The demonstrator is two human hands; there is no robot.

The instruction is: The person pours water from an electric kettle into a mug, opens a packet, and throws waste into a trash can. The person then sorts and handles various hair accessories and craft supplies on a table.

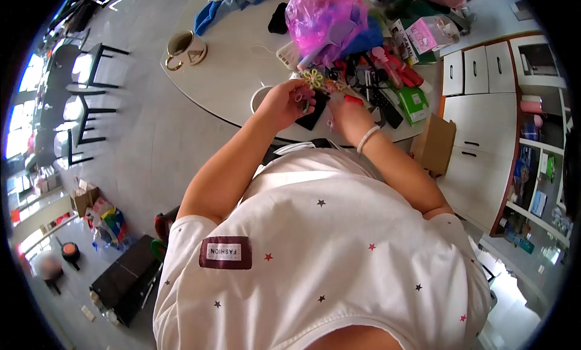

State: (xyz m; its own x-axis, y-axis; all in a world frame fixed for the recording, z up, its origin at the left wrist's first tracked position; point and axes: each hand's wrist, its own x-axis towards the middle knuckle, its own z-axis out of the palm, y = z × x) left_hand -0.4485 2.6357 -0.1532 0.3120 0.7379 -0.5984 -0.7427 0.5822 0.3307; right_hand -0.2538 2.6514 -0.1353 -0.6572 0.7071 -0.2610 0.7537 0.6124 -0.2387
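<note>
My left hand is closed, fingers curled round a small object with a loop, too small to make out. Just past its fingertips is a yellow-green flower-shaped ornament; whether the fingers hold it I cannot tell. My right hand, with a white band on the wrist, is bent inward with closed fingers; what it pinches is mostly hidden. A small pinkish piece shows at its inner side. Between the hands lies a flat black item on the table.
A gold-handled mug stands near the table's left edge, a white cup beside my left wrist. Ahead is a pink plastic bag. Right of it lie a black remote, a green box and pink bottles. White cabinets flank the right.
</note>
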